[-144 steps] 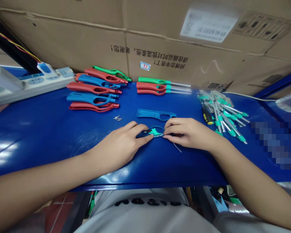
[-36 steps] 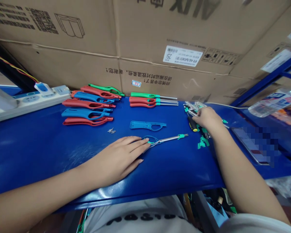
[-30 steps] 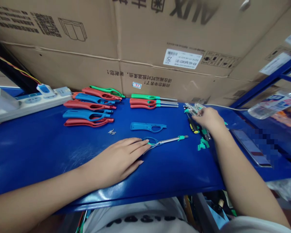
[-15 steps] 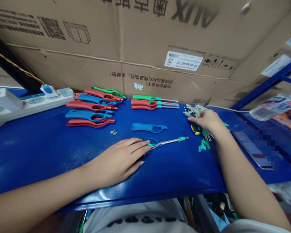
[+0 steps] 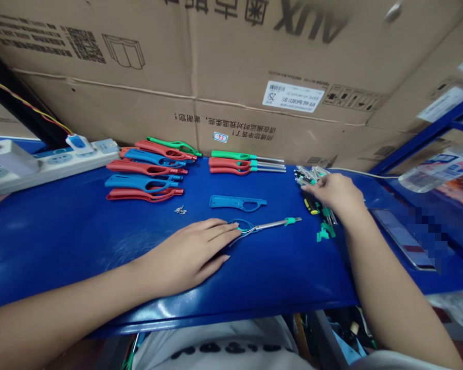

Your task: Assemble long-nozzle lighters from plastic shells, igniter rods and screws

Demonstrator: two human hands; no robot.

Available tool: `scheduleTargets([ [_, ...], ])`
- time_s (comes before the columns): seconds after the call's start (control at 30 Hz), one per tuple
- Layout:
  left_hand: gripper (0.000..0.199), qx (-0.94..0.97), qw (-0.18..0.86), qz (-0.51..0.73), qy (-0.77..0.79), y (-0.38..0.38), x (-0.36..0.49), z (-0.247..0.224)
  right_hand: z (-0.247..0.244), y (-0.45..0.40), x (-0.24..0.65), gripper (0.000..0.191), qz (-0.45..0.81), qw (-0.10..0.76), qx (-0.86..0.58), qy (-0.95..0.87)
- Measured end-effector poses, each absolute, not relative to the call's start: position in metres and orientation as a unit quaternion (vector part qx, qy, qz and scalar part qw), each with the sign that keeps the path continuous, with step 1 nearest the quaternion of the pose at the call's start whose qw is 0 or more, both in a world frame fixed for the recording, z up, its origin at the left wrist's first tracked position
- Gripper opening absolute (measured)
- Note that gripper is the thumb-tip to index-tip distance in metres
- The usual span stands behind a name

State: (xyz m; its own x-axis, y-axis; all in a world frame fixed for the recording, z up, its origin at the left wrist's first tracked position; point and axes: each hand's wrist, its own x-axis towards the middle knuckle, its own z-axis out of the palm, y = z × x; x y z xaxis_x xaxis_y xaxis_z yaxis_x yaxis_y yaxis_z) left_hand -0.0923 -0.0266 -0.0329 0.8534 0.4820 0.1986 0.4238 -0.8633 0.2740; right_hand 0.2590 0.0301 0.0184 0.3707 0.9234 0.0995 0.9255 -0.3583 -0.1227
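My left hand (image 5: 195,252) lies flat, fingers stretched out, over a blue gas lighter (image 5: 247,222). Only the trigger loop, a thin tube and the silver barrel (image 5: 272,224) with a green clip show beyond the fingertips; the handle is hidden. Just above lies a separate blue handle shell (image 5: 235,202). At the right my right hand (image 5: 334,192) reaches into a pile of small clear parts (image 5: 306,176), thumb and fingers pinched together. What they hold, if anything, cannot be made out. Below that hand are a yellow-and-black screwdriver handle (image 5: 310,204) and green trigger pieces (image 5: 325,231).
Red, blue and green handle shells (image 5: 146,182) are stacked at the left, near a white power strip (image 5: 61,163). Lighters with barrels (image 5: 231,165) lie at the back, before a cardboard box (image 5: 158,87). Small metal pins (image 5: 180,209), a phone (image 5: 403,239) and a bottle (image 5: 435,169) are also there.
My right hand has shifted very slightly at the pile of clear parts. My left hand stays on the blue lighter.
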Motion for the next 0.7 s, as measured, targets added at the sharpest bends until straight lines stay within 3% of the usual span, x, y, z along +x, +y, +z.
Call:
scheduleTargets([
  [0.17,0.046,0.952,0.129,0.126,0.247,-0.027,-0.093,-0.032,0.016,0.031,0.255,0.039,0.048,0.091,-0.821,-0.561],
  [0.27,0.045,0.940,0.164,0.148,0.259,-0.027,-0.093,-0.032,0.011,0.031,0.247,0.035,0.084,0.147,-0.787,-0.594],
  [0.37,0.041,0.906,0.227,0.218,0.282,-0.028,-0.091,-0.032,0.003,0.024,0.228,0.038,0.172,0.269,-0.678,-0.662],
  [0.5,0.033,0.813,0.335,0.332,0.341,-0.032,-0.085,-0.026,-0.009,0.004,0.187,0.037,0.165,0.397,-0.480,-0.765],
  [0.6,0.031,0.718,0.451,0.378,0.373,-0.037,-0.080,-0.021,-0.020,-0.012,0.162,0.021,0.170,0.438,-0.378,-0.798],
  [0.7,0.026,0.654,0.525,0.384,0.386,-0.040,-0.077,-0.019,-0.029,-0.022,0.149,0.016,0.145,0.422,-0.307,-0.840],
])
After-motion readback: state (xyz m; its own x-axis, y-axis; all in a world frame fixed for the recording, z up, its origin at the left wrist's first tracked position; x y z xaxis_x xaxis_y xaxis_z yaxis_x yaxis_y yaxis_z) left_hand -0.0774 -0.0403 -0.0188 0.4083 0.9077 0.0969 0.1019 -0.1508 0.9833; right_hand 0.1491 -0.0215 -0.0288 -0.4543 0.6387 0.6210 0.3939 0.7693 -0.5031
